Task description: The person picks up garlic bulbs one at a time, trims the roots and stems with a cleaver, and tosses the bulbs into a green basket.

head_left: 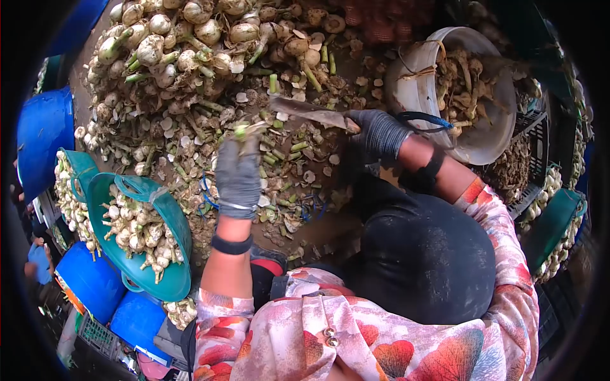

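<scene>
— What is in your right hand?

— A knife [309,112]. Your gloved right hand [377,133], right of centre in the upper half of the frame, is wrapped firmly around its handle.

— And your left hand [239,178]?

— It stands left of centre, fingers pointing up the frame, with a pale green stem piece [244,131] at the fingertips. The blur there hides whether they pinch it or it merely lies against them, so I can't tell you.

— Which relation matters most, then?

— The one between your blade and that piece. The knife's long axis runs nearly level across the frame, from your right fist leftward and a little upward. Its tip reaches towards the left-hand side, and the stem piece lies beyond it, left and slightly lower. The two are near each other but apart. Your left hand is much the nearer to the piece; your right comes close only through the blade.

— What lies around your hands?

— Cut stems [298,146] and skins scattered between them, a heap of garlic bulbs [150,49] at upper left, a whitish bucket [406,89] at upper right beyond your right hand, and a teal tub [173,279] holding bulbs at lower left.
</scene>
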The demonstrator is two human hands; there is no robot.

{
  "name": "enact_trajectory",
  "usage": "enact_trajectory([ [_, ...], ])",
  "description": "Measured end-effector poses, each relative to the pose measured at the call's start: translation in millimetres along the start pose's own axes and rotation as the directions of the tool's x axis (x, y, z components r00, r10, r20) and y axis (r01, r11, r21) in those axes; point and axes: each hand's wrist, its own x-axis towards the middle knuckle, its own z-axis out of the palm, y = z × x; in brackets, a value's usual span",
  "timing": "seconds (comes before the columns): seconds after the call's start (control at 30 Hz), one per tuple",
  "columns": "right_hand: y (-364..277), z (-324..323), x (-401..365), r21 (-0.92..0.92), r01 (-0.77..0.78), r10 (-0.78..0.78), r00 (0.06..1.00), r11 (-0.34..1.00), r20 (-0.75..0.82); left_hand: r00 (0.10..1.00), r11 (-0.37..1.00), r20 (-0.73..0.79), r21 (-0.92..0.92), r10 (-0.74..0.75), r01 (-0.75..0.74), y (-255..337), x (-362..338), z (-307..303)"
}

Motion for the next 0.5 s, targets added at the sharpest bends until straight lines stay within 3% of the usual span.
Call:
enact_trajectory([
  [0.03, 15.8, 2.4, 0.6, 0.013, -0.077, 0.077, 0.996, 0.997, -0.044, 0.973, 0.947, -0.135, -0.288, -0.19, 0.145, -5.1, -3.0, -29.7],
  [0.07, 30.7, 9.1, -1.5, 0.039, -0.166, 0.169, 0.982, 0.985, -0.085, 0.892, 0.799, -0.262, -0.579, -0.369, 0.161, -10.3, -5.5, -59.0],
  [0.1, 43.5, 18.9, -2.5, 0.04, -0.158, 0.163, 0.971, 0.987, -0.177, 0.872, 0.668, -0.346, -0.744, -0.346, -0.03, -54.3, -9.0, -89.7],
  [0.13, 45.1, 20.0, -2.2, 0.08, -0.208, 0.22, 0.957, 0.975, -0.189, 0.643, 0.485, -0.4, -0.873, -0.653, -0.051, -91.9, -22.9, -118.8],
  [0.17, 41.9, 21.1, 0.4, 0.122, -0.252, 0.272, 0.942, 0.96, -0.195, 0.695, 0.123, -0.183, -0.983, -0.696, -0.136, -109.2, -38.4, -145.9],
  [0.2, 39.0, 20.4, 4.6, 0.164, -0.293, 0.323, 0.924, 0.942, -0.203, 0.522, 0.086, -0.217, -0.961, -0.825, -0.264, -94.1, -40.0, -148.7],
  [0.27, 44.9, 21.6, 23.1, 0.215, -0.333, 0.385, 0.877, 0.918, -0.286, 0.599, -0.211, 0.048, -0.956, -0.8, -0.205, -103.6, -44.6, -146.2],
  [0.3, 50.6, 24.2, 34.0, 0.244, -0.354, 0.419, 0.849, 0.903, -0.321, 0.43, 0.072, -0.128, -0.987, -0.894, -0.145, -85.0, -30.9, -121.6],
  [0.37, 67.7, 29.0, 64.0, 0.291, -0.436, 0.512, 0.811, 0.851, -0.281, 0.704, 0.248, -0.119, -0.965, -0.701, 0.085, -41.7, -17.6, -80.1],
  [0.4, 69.8, 27.7, 75.6, 0.312, -0.475, 0.555, 0.791, 0.823, -0.257, 0.787, 0.259, -0.037, -0.953, -0.616, 0.158, -44.3, -9.3, -64.0],
  [0.43, 56.6, 18.2, 75.8, 0.363, -0.482, 0.562, 0.812, 0.797, -0.156, 0.846, 0.462, -0.082, -0.863, -0.526, 0.204, -20.5, 5.5, -49.8],
  [0.47, 54.7, 21.7, 80.4, 0.276, -0.424, 0.477, 0.865, 0.862, -0.159, 0.941, 0.636, -0.036, -0.746, -0.337, 0.199, 11.6, 35.0, -18.2],
  [0.5, 55.6, 32.3, 81.2, 0.184, -0.361, 0.39, 0.908, 0.914, -0.153, 0.973, 0.678, 0.037, -0.711, -0.228, 0.186, 26.4, 47.7, -5.7],
])
